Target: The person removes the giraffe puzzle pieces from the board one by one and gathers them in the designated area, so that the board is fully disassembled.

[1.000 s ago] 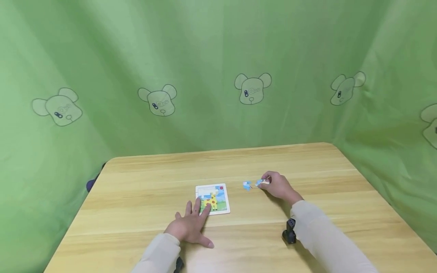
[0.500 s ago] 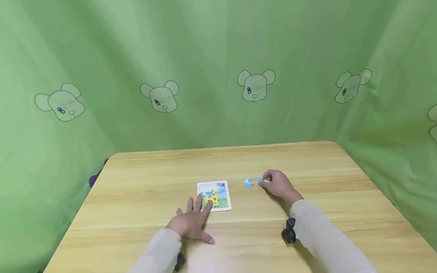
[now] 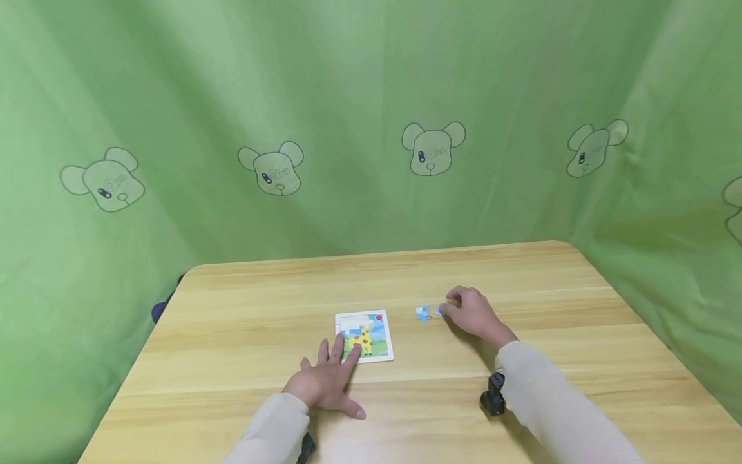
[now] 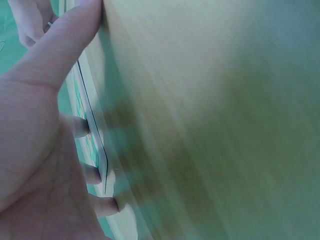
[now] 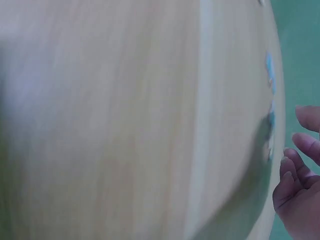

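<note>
1. A flat, square, white-rimmed puzzle tray [image 3: 390, 336] lies on the light wood-grained desk [image 3: 232, 316], near its middle.
2. The left hand [image 3: 326, 383] is spread, its grip apart, with fingertips resting at the tray's near-left corner.
3. The right hand [image 3: 472, 316] is bent over the desk to the tray's right, thumb and forefinger close together; whether that grip is clamped on a piece, I cannot tell.
4. One small blue-and-white puzzle piece [image 3: 422, 314] lies between tray and right hand; another blue piece [image 3: 439, 311] shows at the fingertips, partly hidden.
5. Done, by the look of it: most of the yellow, red-spotted giraffe picture [image 3: 365, 340].
6. Left, seemingly: the pale upper-left gap, with these pieces outside the tray.
</note>
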`<state>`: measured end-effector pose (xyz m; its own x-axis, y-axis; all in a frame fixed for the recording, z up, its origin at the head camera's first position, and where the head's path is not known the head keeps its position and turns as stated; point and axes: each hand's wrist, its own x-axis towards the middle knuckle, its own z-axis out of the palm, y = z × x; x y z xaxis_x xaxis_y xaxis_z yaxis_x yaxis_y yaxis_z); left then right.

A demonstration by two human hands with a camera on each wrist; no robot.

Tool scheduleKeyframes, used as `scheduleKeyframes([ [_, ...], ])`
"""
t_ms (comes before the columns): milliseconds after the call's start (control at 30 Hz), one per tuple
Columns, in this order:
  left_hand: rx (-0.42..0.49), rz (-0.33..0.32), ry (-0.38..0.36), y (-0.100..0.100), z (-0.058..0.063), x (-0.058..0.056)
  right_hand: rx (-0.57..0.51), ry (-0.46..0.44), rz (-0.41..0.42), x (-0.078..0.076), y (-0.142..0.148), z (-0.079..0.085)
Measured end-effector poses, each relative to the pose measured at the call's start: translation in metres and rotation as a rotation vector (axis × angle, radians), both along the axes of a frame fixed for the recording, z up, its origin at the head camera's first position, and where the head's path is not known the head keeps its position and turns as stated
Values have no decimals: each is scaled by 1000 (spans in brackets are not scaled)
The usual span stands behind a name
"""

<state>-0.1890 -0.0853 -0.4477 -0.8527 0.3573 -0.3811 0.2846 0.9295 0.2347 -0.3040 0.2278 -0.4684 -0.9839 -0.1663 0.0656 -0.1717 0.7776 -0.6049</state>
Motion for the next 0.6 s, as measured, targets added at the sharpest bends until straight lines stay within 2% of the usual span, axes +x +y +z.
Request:
scheduleKeyframes([
  [167, -10, -7, 9, 0, 0, 0, -54, -7, 16, 0, -14, 8],
  [367, -6, -13, 14, 0, -1, -2, -67, -9, 42, 2, -33, 16],
  [600, -12, -10, 4, 0, -2, 0, -75, -31, 78, 5, -55, 15],
])
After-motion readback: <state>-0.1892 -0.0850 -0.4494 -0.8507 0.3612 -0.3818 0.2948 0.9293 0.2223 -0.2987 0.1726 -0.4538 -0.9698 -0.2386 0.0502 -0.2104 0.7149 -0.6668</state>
